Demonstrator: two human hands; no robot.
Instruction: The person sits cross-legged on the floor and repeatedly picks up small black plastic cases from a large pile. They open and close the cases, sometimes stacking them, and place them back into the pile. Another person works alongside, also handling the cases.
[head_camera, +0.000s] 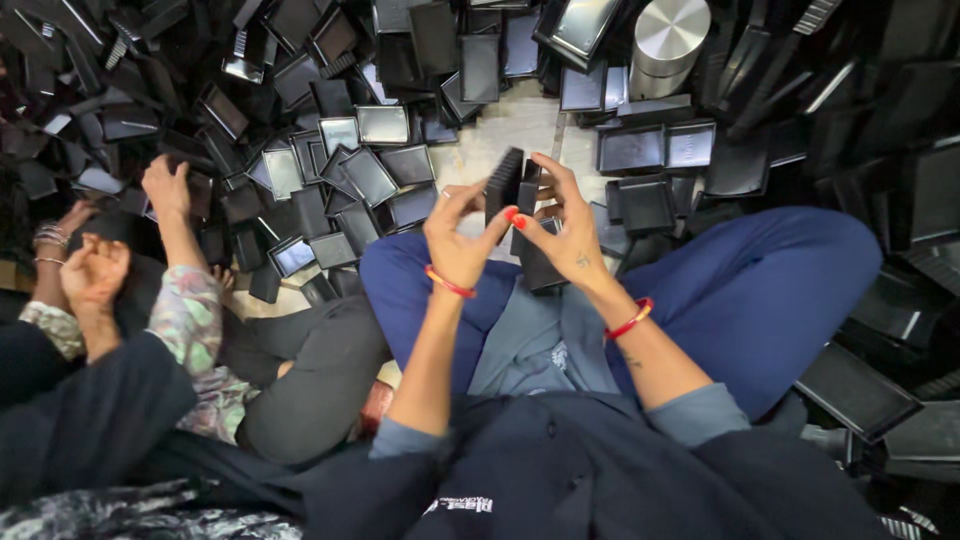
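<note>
My left hand grips a small stack of black rectangular plastic trays held on edge above my lap. My right hand closes around the other side of the same stack, fingers over a black tray, thumb with a red nail pressed on the front. Another black tray rests on my lap just under the right hand. Both wrists wear red bands. I sit cross-legged in blue trousers.
Several loose black trays cover the floor ahead and on both sides. A silver metal cylinder stands at the back. Other people sit at my left; one hand reaches into the pile, another is raised.
</note>
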